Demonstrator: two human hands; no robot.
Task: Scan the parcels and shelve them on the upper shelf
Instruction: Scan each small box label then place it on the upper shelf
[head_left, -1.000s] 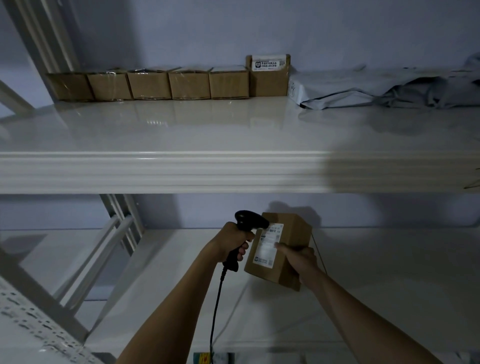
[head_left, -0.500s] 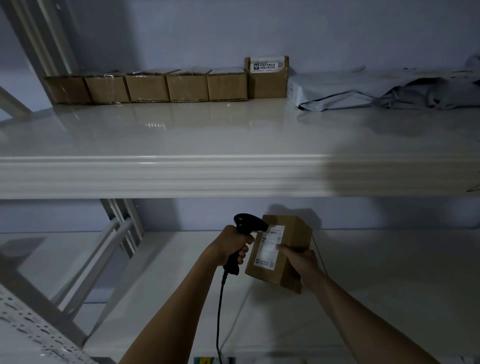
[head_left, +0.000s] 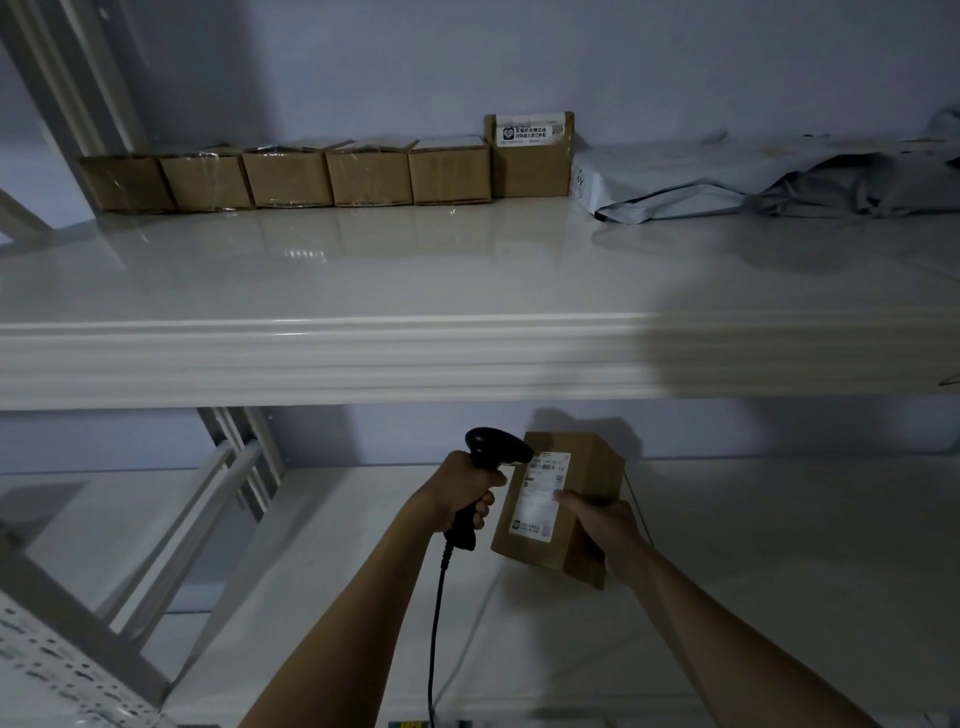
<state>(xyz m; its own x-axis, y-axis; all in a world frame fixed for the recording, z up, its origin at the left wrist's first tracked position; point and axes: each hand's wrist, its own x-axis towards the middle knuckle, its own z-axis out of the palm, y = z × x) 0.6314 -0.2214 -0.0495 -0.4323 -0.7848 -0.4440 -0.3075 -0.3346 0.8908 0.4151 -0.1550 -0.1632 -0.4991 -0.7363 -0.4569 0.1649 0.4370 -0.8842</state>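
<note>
The scanner is gripped by its handle in the left hand, fingers wrapped round the stem, its cable hanging straight down between the forearms. Its head is pointed right, almost against the white label on the parcel. The parcel is held in the right hand, the grip closed round its lower right side with the thumb laid across the label's edge. It is held in the air in the gap below the upper shelf, tilted so the labelled face is turned toward the scanner; that angle looks chosen so the barcode can be read squarely. Whether a scan beam is lit cannot be told in this dim light.

Up top, a row of brown boxes is lined along the back wall, butted side by side, ended by a taller box with a printed sticker. Just to its right, grey mailer bags are slumped across the shelf. The front of the shelf is left bare, so room is seen for the parcel in hand.

The scanning step is judged to be under way, with shelving not yet done. A lift up and over the shelf lip would be needed next, and the one-handed hold low on the box could let it tip.
</note>
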